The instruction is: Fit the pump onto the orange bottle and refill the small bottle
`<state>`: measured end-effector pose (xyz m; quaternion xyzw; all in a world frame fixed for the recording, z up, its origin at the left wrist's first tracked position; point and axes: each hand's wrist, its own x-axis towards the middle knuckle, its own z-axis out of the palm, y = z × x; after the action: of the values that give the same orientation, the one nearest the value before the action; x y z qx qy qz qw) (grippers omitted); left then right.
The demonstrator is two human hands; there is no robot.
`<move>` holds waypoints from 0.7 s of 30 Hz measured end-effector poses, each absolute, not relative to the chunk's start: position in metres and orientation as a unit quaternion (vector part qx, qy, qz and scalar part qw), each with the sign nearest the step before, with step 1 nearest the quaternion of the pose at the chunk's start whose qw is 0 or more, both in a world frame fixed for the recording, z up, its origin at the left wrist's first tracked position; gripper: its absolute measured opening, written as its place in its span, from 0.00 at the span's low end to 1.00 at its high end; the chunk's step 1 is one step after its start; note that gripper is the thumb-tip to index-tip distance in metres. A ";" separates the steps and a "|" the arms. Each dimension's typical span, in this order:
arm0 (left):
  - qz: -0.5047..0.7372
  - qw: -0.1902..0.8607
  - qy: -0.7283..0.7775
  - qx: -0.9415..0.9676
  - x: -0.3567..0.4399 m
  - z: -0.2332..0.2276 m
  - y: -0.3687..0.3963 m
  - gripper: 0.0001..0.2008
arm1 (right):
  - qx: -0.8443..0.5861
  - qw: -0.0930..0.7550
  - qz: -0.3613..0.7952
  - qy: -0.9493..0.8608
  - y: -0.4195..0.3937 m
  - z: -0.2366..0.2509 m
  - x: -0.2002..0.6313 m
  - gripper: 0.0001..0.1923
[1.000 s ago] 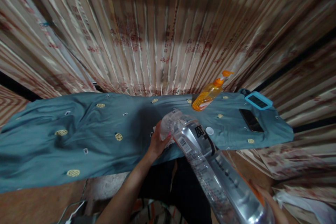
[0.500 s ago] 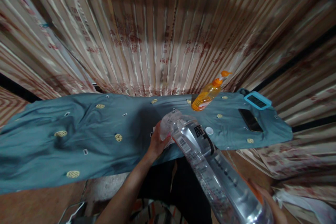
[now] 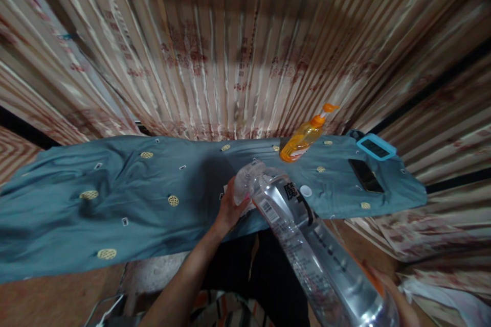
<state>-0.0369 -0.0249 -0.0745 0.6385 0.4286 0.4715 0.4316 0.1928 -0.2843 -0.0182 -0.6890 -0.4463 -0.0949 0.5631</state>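
Note:
A large clear plastic bottle [image 3: 307,245] with dark lettering and a barcode lies tilted across my view, its neck end toward the table and its base near me. My right hand [image 3: 395,291] is wrapped round the far side near the base, most of its fingers hidden by the bottle. My left hand [image 3: 230,209] grips a clear, frosty-looking plastic container [image 3: 245,181] against the bottle's neck end. The bottle's mouth is hidden, and I cannot tell whether liquid flows. A round white cap [image 3: 306,191] rests on the cloth just right of the bottle.
A blue-grey patterned cloth [image 3: 138,204] covers the narrow table. An orange pump bottle [image 3: 303,139] stands behind. To the right are a dark phone [image 3: 366,176] and a light-blue digital timer [image 3: 376,146]. Pleated curtains [image 3: 230,61] close in behind and at the sides.

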 end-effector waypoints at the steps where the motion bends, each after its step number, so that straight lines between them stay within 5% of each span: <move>1: 0.471 0.432 0.430 0.638 -0.037 -0.075 -0.025 0.34 | -0.692 0.562 -0.108 -0.440 -0.284 -0.026 0.199 0.45; 5: 0.467 0.436 0.433 0.636 -0.036 -0.075 -0.025 0.34 | -0.661 0.561 -0.168 -0.469 -0.288 -0.056 0.228 0.39; 13: 0.465 0.428 0.429 0.645 -0.037 -0.073 -0.024 0.34 | -0.669 0.564 -0.133 -0.466 -0.292 -0.055 0.231 0.47; 19: 0.463 0.428 0.436 0.642 -0.037 -0.073 -0.025 0.34 | -0.667 0.520 0.011 -0.533 -0.293 -0.055 0.238 0.24; 21: 0.463 0.430 0.435 0.642 -0.037 -0.073 -0.025 0.34 | -0.647 0.525 0.001 -0.552 -0.291 -0.055 0.241 0.28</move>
<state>-0.0366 -0.0250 -0.0727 0.6416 0.4346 0.4633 0.4300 0.2406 -0.2909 -0.0546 -0.6470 -0.5524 0.0008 0.5255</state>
